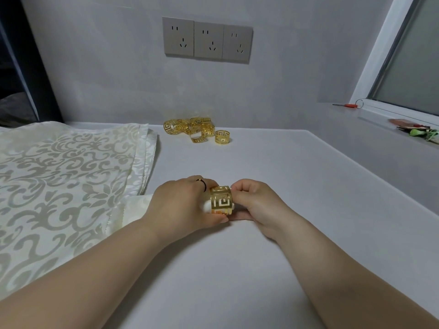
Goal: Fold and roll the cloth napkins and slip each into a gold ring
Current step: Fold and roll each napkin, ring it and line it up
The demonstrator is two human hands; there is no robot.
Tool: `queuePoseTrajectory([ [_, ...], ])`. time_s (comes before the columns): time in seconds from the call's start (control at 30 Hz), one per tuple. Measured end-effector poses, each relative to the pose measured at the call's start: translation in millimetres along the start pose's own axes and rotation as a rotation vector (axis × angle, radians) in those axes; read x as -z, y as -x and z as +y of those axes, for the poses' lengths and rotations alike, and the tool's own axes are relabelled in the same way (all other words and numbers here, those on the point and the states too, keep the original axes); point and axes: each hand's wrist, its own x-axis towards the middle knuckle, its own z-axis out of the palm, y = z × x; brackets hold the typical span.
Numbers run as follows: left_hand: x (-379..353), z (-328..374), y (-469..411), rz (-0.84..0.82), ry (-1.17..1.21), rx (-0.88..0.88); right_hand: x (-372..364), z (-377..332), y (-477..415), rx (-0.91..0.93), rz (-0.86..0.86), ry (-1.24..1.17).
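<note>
A gold ring (221, 200) with a cut-out key pattern sits around a rolled cream napkin (207, 206) at the middle of the white table. My left hand (183, 205) grips the rolled napkin just left of the ring, and the roll's loose end trails out under my wrist. My right hand (257, 205) pinches the ring from its right side with curled fingers. Most of the roll is hidden by both hands. Several spare gold rings (194, 129) lie in a heap near the back wall.
A stack of flat cream damask napkins (59, 176) covers the table's left side. Wall sockets (207, 40) are on the back wall. On the window sill at right lie a small orange-handled tool (349, 105) and some coloured threads (422, 132).
</note>
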Motion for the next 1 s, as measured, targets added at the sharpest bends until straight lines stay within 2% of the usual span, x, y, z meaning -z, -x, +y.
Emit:
queuePoseTrajectory([
  [0.17,6,-8,-1,-0.024,0.004,0.003,14,-6,2,-0.015,0.021,-0.141],
  [0.37,12,-12,0,-0.049,0.006,0.01,20,-9,3,0.0,0.052,-0.161],
  [0.57,12,-15,0,-0.091,-0.04,0.039,17,-10,6,-0.059,0.072,-0.229],
  [0.7,13,-17,0,-0.049,-0.054,0.075,13,-9,14,-0.117,-0.063,-0.017],
  [0.87,14,-16,0,-0.03,-0.075,0.099,17,-3,13,-0.091,-0.04,0.089],
  [1.0,9,-16,-1,-0.077,-0.054,0.085,16,-3,10,-0.018,-0.008,0.182],
])
